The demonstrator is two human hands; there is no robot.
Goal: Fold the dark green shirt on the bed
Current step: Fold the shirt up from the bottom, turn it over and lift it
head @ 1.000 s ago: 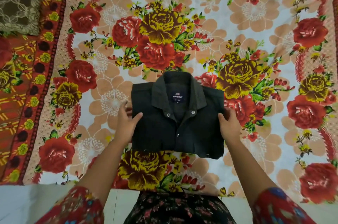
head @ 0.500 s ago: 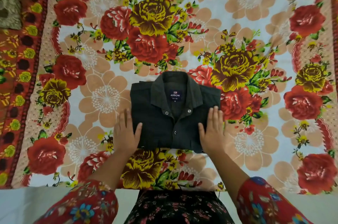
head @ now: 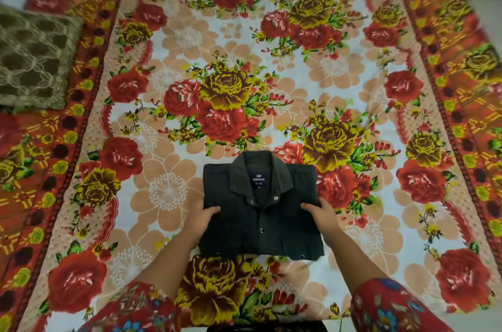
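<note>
Fingers of both hands were closed on the sides of the dark green shirt (head: 260,212), which was seen already folded into a compact rectangle, collar up and buttoned, near the front edge of the bed (head: 434,263). The left hand (head: 202,219) was placed at the left edge of the shirt: its thumb was laid on top of the fabric, pointing to the middle, while the other fingers were hidden under or behind the edge, so it could not be told how far they were curled. The right hand (head: 322,216) was placed in the same way at the right edge, with the thumb on top of the cloth and the remaining fingers out of sight below the fold. The grip looked like a pinch of the folded layers between thumb and fingers on each side. Whether the shirt was lifted off the sheet or lay on it could not be told. A small blue label (head: 259,179) was visible inside the collar, and several snap buttons were seen along the front. The bed was covered with a floral sheet (head: 231,87) of red and yellow roses on a pale ground. A brown patterned pillow (head: 32,63) was lying at the far left, well apart from the shirt. Red flowered sleeves (head: 391,307) were seen on both forearms at the bottom.
</note>
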